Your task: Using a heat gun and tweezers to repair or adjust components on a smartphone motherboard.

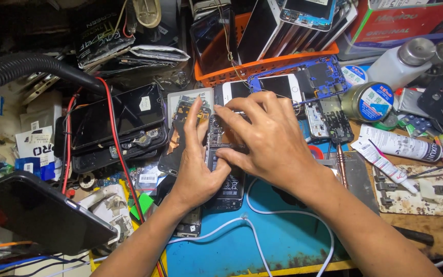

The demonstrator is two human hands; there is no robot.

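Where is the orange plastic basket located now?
In the head view, the orange plastic basket sits at top centre, behind both hands, holding upright phone screens, left of the white plastic bottle.

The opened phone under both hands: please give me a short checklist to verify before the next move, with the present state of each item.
1. Opened phone held by both hands: ok, left hand and right hand rest on it.
2. Phone lies flat on the blue mat: ok.
3. White cable away from the phone: not ok, it loops right beside it.
4. Copper-coloured tool within reach: ok, just right of the right hand.
5. Parts under the fingers seated: cannot tell, hidden.
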